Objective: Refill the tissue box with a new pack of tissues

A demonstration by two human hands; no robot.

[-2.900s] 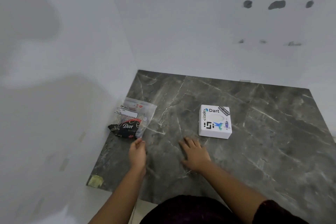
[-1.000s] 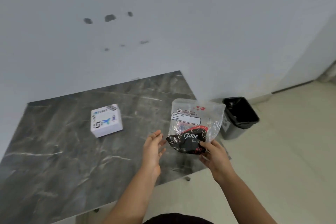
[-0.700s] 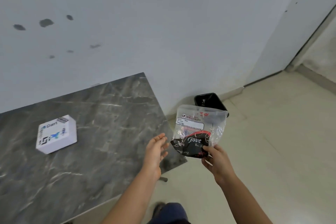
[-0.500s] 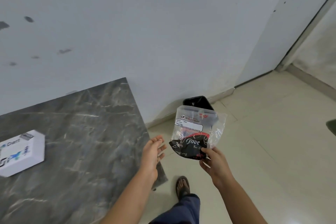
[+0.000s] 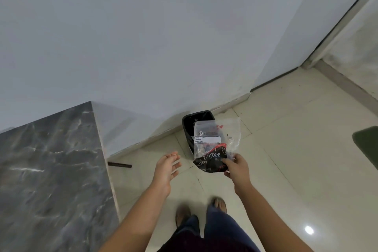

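Holding the wrapper [image 5: 212, 149] in your right hand [image 5: 237, 166], you stand near the bin [image 5: 189, 127]. Your left hand [image 5: 166, 168] is open, grasping nothing. The refill itself I cannot judge; no tissue box shows.

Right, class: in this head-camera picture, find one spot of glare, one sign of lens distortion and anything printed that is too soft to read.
Head view: a bright ceiling-light reflection glares off the glossy floor tiles; the wide-angle lens bows the door frame and the table edge; the small print on the wrapper in the right hand is too soft to read; lighting is flat, with faint shadows.
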